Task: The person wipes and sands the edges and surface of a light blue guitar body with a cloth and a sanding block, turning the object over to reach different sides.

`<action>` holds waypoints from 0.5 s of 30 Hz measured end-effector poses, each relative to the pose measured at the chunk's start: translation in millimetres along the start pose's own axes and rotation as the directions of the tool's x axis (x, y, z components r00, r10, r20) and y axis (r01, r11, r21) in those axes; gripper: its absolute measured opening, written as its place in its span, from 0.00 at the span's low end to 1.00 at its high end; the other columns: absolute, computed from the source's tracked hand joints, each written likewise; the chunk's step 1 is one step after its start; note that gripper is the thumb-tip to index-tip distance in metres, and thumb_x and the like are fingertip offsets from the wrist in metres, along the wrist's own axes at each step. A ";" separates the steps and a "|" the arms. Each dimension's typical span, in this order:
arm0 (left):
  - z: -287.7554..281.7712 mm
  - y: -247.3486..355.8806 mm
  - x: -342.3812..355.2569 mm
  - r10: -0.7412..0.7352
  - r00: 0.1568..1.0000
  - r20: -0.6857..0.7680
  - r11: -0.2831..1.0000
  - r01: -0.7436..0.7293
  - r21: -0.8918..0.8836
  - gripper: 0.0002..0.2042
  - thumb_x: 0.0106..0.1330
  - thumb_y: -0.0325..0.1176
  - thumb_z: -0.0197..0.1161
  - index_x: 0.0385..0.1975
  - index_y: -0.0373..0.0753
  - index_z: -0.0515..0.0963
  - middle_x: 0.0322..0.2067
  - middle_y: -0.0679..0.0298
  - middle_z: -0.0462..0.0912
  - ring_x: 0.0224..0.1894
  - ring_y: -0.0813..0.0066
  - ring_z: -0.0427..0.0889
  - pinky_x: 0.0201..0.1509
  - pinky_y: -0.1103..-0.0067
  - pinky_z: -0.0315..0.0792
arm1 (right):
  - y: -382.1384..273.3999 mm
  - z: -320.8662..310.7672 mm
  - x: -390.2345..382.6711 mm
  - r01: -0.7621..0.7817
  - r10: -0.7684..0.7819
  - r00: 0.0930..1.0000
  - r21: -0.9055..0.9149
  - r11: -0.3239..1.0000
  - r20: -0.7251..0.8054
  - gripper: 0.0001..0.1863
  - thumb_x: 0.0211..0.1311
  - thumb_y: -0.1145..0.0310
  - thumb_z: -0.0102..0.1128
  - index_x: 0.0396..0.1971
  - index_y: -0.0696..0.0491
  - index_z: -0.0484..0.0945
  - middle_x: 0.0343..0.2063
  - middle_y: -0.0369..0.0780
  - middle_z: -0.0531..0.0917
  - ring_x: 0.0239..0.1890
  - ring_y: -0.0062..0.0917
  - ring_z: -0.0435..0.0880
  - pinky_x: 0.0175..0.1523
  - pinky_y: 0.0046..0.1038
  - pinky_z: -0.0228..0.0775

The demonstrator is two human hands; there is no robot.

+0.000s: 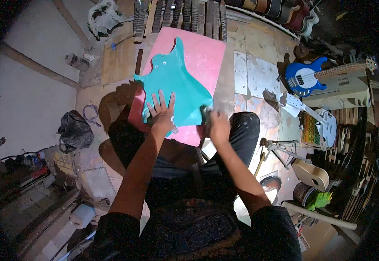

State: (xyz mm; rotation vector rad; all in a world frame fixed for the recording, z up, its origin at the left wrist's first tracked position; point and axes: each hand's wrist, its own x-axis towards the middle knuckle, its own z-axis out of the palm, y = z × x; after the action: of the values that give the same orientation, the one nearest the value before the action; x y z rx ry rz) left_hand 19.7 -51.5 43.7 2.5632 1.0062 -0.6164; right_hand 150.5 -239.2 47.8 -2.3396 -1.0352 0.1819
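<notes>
A teal electric guitar body [176,82] lies flat on a pink foam-like sheet [210,54] in front of my knees. My left hand [162,114] rests on the lower left of the body, with its fingers spread and stretched over the painted face. At the lower right edge of the body is my right hand [219,127], its fingers curled in against a small dark piece that is blurred and partly hidden. Several small holes show near the body's upper left, and a cutout at its lower left.
Several guitar necks [189,17] lie side by side beyond the sheet. To the right are a blue bass guitar [305,76], a pale guitar [326,126] and a metal stand [281,150]. A black plastic bag [75,130] sits on the left by the wall.
</notes>
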 end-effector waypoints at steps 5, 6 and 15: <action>1.8 3.3 -2.5 0.010 1.000 -0.012 1.000 -0.010 -0.003 0.75 0.28 0.43 0.86 0.77 0.52 0.33 0.74 0.38 0.27 0.75 0.30 0.25 0.71 0.35 0.31 | -0.2 6.7 11.9 -0.005 0.000 0.999 -0.112 0.994 -0.050 0.13 0.59 0.73 0.55 0.45 0.54 0.74 0.36 0.52 0.76 0.38 0.51 0.77 0.40 0.48 0.69; 6.3 -0.2 -3.3 0.007 1.000 -0.026 1.000 -0.007 -0.007 0.75 0.28 0.43 0.86 0.77 0.52 0.33 0.74 0.38 0.27 0.75 0.29 0.25 0.71 0.35 0.33 | -6.2 12.3 -8.7 0.058 -0.061 0.993 -0.031 0.998 -0.097 0.14 0.58 0.73 0.56 0.45 0.54 0.74 0.35 0.51 0.76 0.39 0.50 0.77 0.39 0.47 0.69; 18.5 -11.7 2.5 0.110 0.985 -0.133 0.992 -0.118 -0.052 0.76 0.28 0.52 0.86 0.77 0.51 0.34 0.74 0.37 0.27 0.74 0.26 0.29 0.69 0.35 0.45 | -10.3 -11.2 66.5 -0.021 0.023 0.999 0.050 0.999 -0.029 0.23 0.51 0.77 0.64 0.50 0.53 0.73 0.37 0.49 0.78 0.40 0.48 0.81 0.45 0.41 0.74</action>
State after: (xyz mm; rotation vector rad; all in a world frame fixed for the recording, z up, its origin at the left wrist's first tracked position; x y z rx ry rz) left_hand 8.1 -50.0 25.0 2.6140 0.8957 -0.3869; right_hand 193.7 -191.1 69.4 -2.3031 -0.9801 0.1790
